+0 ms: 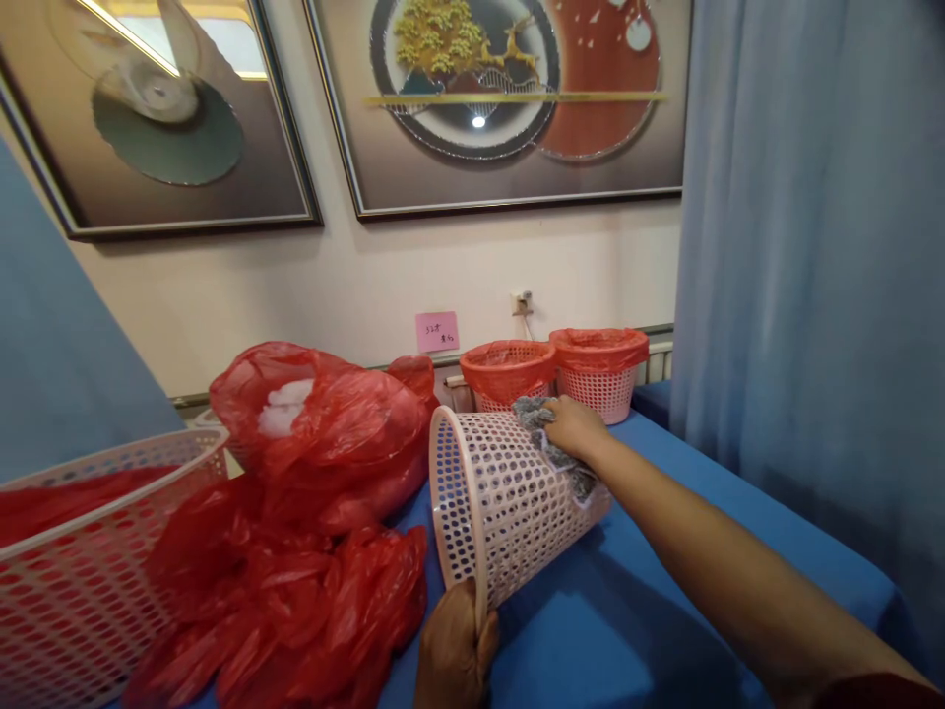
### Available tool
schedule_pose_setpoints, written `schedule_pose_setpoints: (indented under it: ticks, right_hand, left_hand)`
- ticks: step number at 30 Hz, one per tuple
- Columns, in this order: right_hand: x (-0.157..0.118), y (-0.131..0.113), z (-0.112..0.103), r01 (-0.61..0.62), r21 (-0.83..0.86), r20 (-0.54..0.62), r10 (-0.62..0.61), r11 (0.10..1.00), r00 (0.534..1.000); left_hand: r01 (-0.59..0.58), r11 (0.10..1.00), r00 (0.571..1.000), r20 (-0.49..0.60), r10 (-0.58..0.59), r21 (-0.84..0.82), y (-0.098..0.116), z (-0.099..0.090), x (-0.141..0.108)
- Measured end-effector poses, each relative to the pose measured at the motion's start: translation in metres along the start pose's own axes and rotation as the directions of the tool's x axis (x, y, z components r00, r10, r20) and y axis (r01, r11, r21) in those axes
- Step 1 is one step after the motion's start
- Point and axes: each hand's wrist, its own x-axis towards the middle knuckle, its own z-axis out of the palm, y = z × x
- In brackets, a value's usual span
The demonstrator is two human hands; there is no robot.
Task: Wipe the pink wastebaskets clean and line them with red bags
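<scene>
A pale pink perforated plastic wastebasket [517,492] lies tilted on its side above the blue-covered bed, its mouth facing left. My left hand [456,645] is closed around the lower part of its rim. Against the basket's upper side, my right hand [576,429] presses a grey cloth [542,423], fingers closed on it. The cloth hangs down along the basket wall toward its base. The far side and bottom of the basket are hidden.
Crumpled red plastic bags [317,611] lie to the left, beside a bulging red bag [346,423] with white contents. A larger pink basket [110,551] stands far left. Two wastebaskets lined in red, one nearer [509,369] and one farther right [601,384], stand behind. A blue curtain [804,246] hangs right.
</scene>
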Motion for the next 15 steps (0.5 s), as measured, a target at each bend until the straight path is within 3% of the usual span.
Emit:
schedule_pose_setpoints:
  ticks: [4, 8, 11, 13, 15]
  right_hand:
    - [-0.032, 0.031, 0.008, -0.042, -0.046, -0.082, 0.038, 0.998, 0.996]
    - [-0.098, 0.049, 0.041, 0.052, -0.007, -0.32, -0.052, 0.999, 0.946]
    - [-0.146, 0.06, 0.083, 0.137, 0.064, -0.456, -0.094, 0.988, 0.885]
    - [-0.169, 0.064, 0.111, 0.155, 0.124, -0.442, -0.085, 0.98, 0.893]
    - [-0.184, 0.067, 0.133, 0.138, 0.185, -0.359, -0.063, 0.973, 0.931]
  left_hand:
    - [0.121, 0.992, 0.99, 0.065, -0.122, 0.019, -0.01, 0.003, -0.004]
    - [0.271, 0.959, 0.946, 0.207, -0.249, -0.086, -0.007, -0.004, 0.0]
    - [0.5, 0.811, 0.856, 0.315, -0.409, -0.303, 0.017, -0.021, 0.029]
    - [0.556, 0.719, 0.831, 0.285, -0.477, -0.416, 0.035, -0.032, 0.059]
    - [0.555, 0.709, 0.826, 0.186, -0.533, -0.434, 0.048, -0.036, 0.085]
